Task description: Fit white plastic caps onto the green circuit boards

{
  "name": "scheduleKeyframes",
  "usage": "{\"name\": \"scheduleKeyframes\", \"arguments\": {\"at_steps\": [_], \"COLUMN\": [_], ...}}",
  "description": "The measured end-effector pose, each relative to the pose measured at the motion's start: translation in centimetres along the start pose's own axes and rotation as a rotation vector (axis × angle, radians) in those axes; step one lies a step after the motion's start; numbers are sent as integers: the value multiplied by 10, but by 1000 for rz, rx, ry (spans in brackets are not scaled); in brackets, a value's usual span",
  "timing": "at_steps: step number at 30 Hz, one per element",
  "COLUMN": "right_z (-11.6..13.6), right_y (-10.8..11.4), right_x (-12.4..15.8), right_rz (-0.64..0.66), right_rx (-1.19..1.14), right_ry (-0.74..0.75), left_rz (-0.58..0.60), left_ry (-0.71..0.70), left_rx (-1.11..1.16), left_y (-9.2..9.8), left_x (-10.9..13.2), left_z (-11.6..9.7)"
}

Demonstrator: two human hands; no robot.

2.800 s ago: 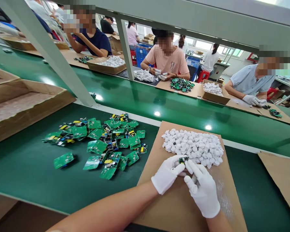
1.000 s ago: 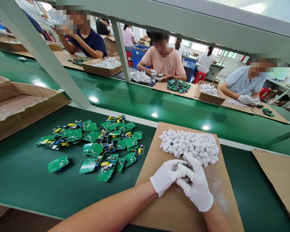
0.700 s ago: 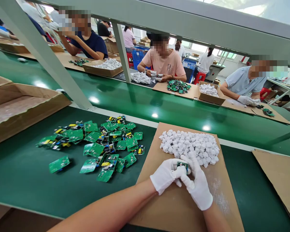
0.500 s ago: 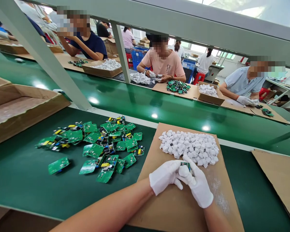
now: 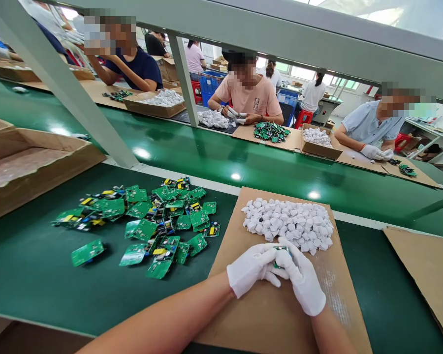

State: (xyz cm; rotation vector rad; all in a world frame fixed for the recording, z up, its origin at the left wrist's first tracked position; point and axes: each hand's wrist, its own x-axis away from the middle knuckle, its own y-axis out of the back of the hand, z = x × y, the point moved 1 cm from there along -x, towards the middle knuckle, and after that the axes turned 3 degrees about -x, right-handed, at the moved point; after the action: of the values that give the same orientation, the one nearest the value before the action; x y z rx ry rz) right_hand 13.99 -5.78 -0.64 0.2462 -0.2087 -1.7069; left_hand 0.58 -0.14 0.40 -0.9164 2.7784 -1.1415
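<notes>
Both my hands wear white gloves and meet over a brown cardboard sheet. A small green circuit board is held between them, mostly covered by the fingers. My left hand grips it from the left side. From the right, my right hand wraps round it, thumb bent over its top. Just beyond my fingertips lies a heap of small white lumps on the cardboard. To the left, a loose pile of green circuit boards with yellow and blue parts is spread on the dark green mat.
An open cardboard box stands at the left. Another cardboard sheet lies at the right. A slanted metal post and a beam frame the bench. Beyond the green belt, several people work at similar piles.
My fingers have closed further over the circuit board, and less of it shows between them. The view has shifted very slightly.
</notes>
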Motion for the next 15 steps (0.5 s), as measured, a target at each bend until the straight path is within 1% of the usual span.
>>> {"name": "scheduleKeyframes", "arguments": {"at_steps": [3, 6, 11, 15], "right_z": [4, 6, 3, -1], "right_y": [2, 1, -2, -1], "right_x": [-1, -1, 0, 1], "right_rz": [-23, -14, -10, 6], "right_rx": [-88, -105, -71, -1], "right_ry": [-32, -43, -36, -18], "left_rz": [4, -21, -29, -36], "left_ry": [24, 55, 41, 41], "left_rx": [109, 107, 105, 82], "left_y": [1, 1, 4, 8], "left_x": [0, 0, 0, 0], "left_z": [2, 4, 8, 12]}}
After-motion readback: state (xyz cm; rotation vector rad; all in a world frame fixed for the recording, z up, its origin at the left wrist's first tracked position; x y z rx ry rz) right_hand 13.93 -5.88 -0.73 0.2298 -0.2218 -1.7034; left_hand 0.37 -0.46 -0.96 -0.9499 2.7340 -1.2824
